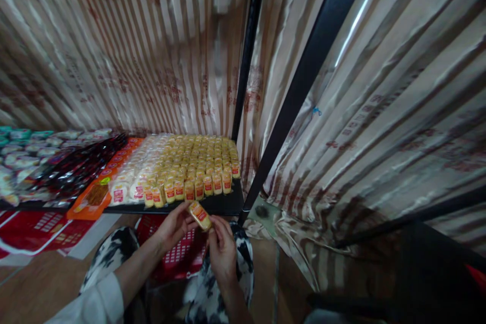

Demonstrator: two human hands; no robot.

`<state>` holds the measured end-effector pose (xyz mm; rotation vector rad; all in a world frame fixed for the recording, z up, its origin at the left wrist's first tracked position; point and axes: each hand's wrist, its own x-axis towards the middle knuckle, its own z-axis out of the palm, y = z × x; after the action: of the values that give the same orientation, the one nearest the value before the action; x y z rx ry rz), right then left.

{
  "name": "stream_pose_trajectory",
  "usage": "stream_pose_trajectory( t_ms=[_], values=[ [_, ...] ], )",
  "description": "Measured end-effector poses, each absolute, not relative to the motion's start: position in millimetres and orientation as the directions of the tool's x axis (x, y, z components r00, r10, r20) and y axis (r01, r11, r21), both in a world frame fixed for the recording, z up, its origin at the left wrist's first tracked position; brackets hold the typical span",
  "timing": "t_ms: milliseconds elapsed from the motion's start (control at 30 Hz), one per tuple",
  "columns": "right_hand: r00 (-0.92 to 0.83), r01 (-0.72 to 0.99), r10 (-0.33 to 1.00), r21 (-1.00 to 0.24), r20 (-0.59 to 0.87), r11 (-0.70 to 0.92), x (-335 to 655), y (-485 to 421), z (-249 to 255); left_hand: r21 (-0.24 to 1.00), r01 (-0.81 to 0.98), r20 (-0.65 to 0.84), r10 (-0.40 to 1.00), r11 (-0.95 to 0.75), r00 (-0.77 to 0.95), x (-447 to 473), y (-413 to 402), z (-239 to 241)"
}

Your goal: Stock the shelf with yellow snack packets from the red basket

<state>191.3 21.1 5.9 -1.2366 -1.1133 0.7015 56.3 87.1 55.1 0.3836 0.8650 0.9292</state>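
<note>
As I crouched at the shelf: both my hands met on one small yellow packet (200,215), held just in front of the shelf's front edge and above a red basket (178,255).
Left hand: my left hand (175,228) pinched the packet's near end between thumb and fingers.
Right hand: my right hand (222,250) closed its fingertips on the packet's other end, from below.
Edges and room: the black shelf (224,205) ended just beyond my knuckles; a bare strip of its front right corner lay open, and the gap between packet and shelf lip was small.
Right boundary: a slanted black post (304,86) rose from the shelf corner, close beside my right hand.
On the shelf: rows of matching yellow packets (193,162) stood tightly packed, their front row near the lip; pale wrapped packs (129,182) sat just left of them, then an orange tray (93,200) overhanging the edge, and dark wrapped goods (83,167) farther left.
Surface and room: striped satin curtain (379,126) draped behind and to the right; wooden floor (41,283) lay below, with red printed sheets (34,230) at left.
</note>
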Motion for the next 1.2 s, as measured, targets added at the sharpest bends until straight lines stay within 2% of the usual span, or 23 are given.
stream_pose_trajectory(
  t_ms=[133,267,333,433,600,800,1067,1200],
  values=[
    [0.36,0.121,0.907,-0.975,0.22,0.188,195.7,27.0,7.5,0.731,-0.412,-0.445,0.838,0.544,0.317,59.3,90.4,59.5],
    [0.416,0.254,0.893,-0.965,0.173,0.069,199.1,34.2,8.7,0.804,-0.346,-0.39,0.868,0.484,0.307,67.6,98.6,65.1],
    [0.436,0.364,0.878,-0.931,0.196,0.027,201.0,37.8,8.9,0.85,-0.256,-0.385,0.874,0.461,0.297,75.2,105.1,67.5],
    [0.406,0.494,0.866,-0.867,0.292,0.061,203.8,45.2,8.1,0.914,-0.123,-0.341,0.895,0.387,0.287,90.4,117.8,67.9],
    [0.427,0.557,0.838,-0.829,0.339,0.052,209.7,64.9,6.5,0.99,0.06,-0.14,0.92,0.127,0.366,117.1,139.3,67.8],
    [0.532,0.539,0.778,-0.842,0.334,-0.007,219.5,88.7,9.9,0.93,0.313,0.041,0.902,-0.191,0.431,139.5,160.3,70.4],
    [0.567,0.58,0.735,-0.814,0.372,-0.035,217.1,114.5,-14.6,0.876,0.415,0.194,0.967,-0.245,0.162,163.6,205.4,79.2],
    [0.417,0.71,0.8,-0.704,0.431,0.01,213.9,124.0,-19.3,0.837,0.449,0.246,0.948,-0.314,0.203,173.3,217.1,93.4]
  ],
)
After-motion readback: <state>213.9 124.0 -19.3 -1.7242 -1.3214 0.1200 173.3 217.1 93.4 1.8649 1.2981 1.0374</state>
